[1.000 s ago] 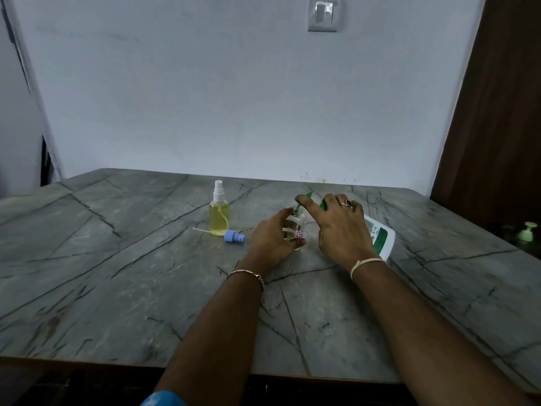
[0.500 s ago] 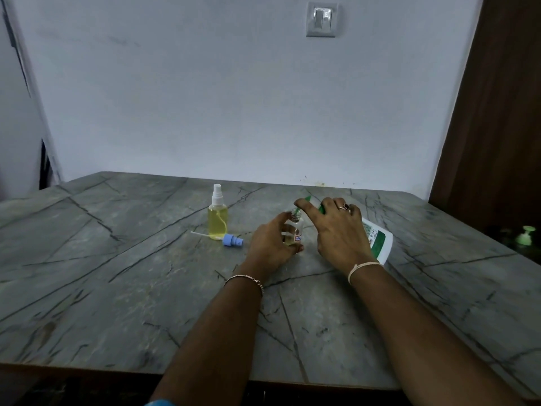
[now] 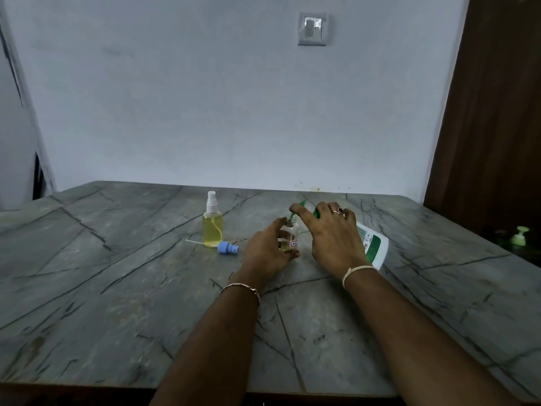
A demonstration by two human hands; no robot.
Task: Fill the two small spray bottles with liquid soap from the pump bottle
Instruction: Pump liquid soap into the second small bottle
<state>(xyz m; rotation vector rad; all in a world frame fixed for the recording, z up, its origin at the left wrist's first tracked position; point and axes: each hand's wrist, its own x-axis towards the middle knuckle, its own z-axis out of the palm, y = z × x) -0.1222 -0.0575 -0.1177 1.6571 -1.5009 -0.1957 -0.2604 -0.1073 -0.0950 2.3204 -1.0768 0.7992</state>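
- Holding steady: left hand still grips the small clear open bottle; soap level low, barely changed.
- Right hand still clasps the tilted white-green pump bottle, index on the green nozzle at the bottle's 12 o'clock.
- Full yellow spray bottle capped at 9 o'clock; blue sprayer cap lies off, so filling continues.

table bare left and front, filled spray bottle, blue sprayer mid-left

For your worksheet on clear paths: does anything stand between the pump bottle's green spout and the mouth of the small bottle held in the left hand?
Nothing visible does. The green spout sits right at the small bottle mouth; the left hand grips its side, the right hand tilts the pump bottle.
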